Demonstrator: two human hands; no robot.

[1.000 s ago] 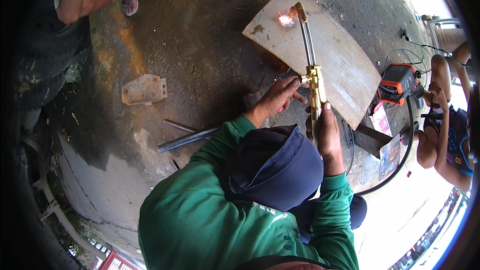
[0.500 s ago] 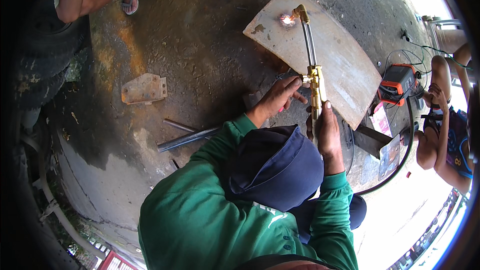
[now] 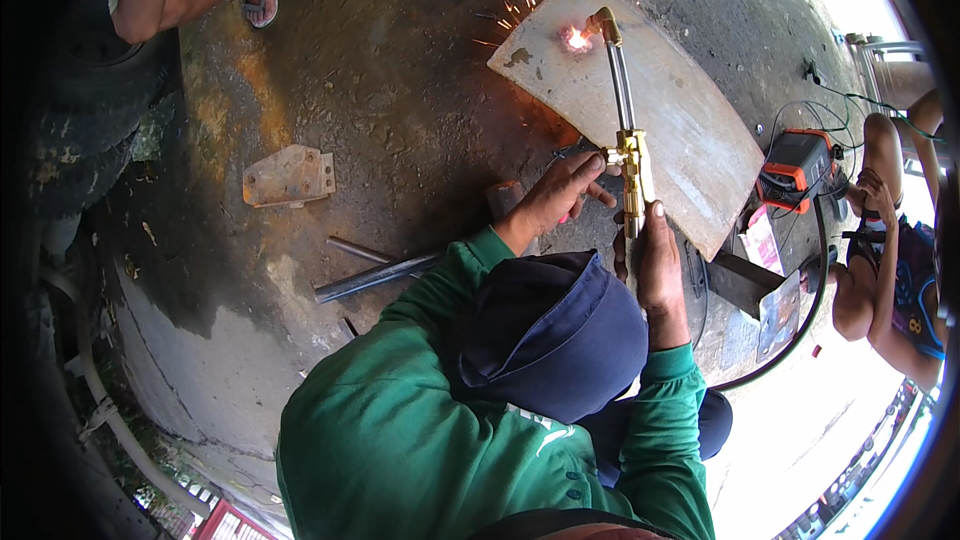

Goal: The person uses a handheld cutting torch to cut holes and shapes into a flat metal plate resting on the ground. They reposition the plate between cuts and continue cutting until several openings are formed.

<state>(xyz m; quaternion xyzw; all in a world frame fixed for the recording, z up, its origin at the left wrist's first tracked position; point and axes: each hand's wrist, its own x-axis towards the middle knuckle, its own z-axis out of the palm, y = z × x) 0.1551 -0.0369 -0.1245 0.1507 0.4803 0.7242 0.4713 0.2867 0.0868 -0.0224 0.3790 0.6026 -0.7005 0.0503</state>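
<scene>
Sparks now spray past the ten o'clock edge of a pale metal plate, up from a lone fleck half a second earlier, while the brass torch scarcely shifts. One torch lies across the one plate, head toward twelve o'clock, a single glowing spot at its eight. Two bare hands steady it: the right hand wraps the handle at six; the left hand appears to pinch the side valve knob, other fingers loosely curled. A slip at that knob could upset the flame; if the plate is unbraced underneath, which cannot be told, it could tip. Out from the plate sit one rusty bracket at nine o'clock, two metal bars at eight and one orange-and-black machine past three. One black hose curves between four and five; hot spatter could scorch it. Two bystanders flank the scene; stray sparks could burn the sandaled foot short of ten.
</scene>
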